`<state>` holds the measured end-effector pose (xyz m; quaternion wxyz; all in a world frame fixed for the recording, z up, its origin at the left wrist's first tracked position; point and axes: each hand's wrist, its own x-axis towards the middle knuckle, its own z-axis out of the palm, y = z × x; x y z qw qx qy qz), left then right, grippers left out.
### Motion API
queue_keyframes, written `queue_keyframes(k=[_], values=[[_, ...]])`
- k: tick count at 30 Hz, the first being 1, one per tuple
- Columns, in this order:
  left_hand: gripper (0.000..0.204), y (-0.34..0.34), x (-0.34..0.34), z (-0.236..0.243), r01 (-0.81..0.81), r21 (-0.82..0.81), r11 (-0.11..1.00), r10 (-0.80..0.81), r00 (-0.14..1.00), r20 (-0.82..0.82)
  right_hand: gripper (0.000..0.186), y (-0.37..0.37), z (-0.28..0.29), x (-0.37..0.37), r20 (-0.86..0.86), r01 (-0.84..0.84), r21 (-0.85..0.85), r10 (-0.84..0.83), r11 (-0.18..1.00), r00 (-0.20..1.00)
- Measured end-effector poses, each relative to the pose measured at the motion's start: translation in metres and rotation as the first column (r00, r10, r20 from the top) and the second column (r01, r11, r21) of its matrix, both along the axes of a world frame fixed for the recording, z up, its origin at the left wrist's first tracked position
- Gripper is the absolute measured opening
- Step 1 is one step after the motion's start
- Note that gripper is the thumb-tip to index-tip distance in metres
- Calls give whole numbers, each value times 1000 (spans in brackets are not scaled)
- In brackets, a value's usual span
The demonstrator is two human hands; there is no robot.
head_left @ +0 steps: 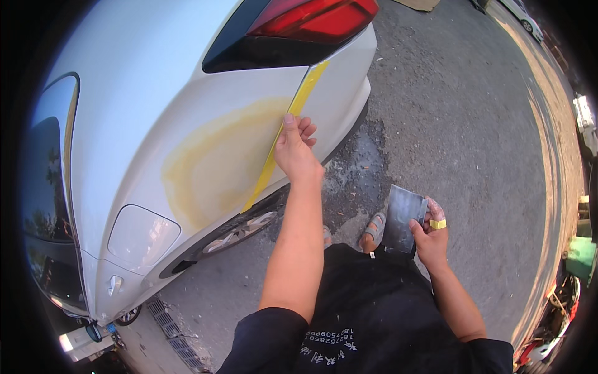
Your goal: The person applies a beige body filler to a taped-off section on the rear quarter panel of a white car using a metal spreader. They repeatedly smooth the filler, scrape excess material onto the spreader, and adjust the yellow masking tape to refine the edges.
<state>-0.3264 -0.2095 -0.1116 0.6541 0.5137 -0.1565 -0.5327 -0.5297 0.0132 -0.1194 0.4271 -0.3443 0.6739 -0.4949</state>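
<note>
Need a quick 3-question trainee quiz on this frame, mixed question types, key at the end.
1. True or false: the left hand touches the strip of yellow masking tape on the white car's rear panel.
2. What does the right hand hold?
A. a flat grey metal spreader blade
B. a spray can
C. a sanding block
3. Fill in: the yellowish filler patch lies between the tape and the ____ flap.

Key:
1. True; the fingertips are on the tape.
2. A; the hand grips its right edge.
3. Fuel.
</note>
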Motion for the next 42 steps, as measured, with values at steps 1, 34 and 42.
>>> queue_keyframes(k=[1,34,42], values=[[39,-1,0,-2,-2,5,1000,2,1000,8,59,0,0,0,3,1,1,-1,1000,1000],[26,34,14,-20,304,-96,948,-286,943,168,55,-1,1,1,44,28,0,-28,1000,999],[25,17,9,-16,355,-27,934,-354,935,23,55,-1,0,-4,59,48,-25,-46,999,997]])
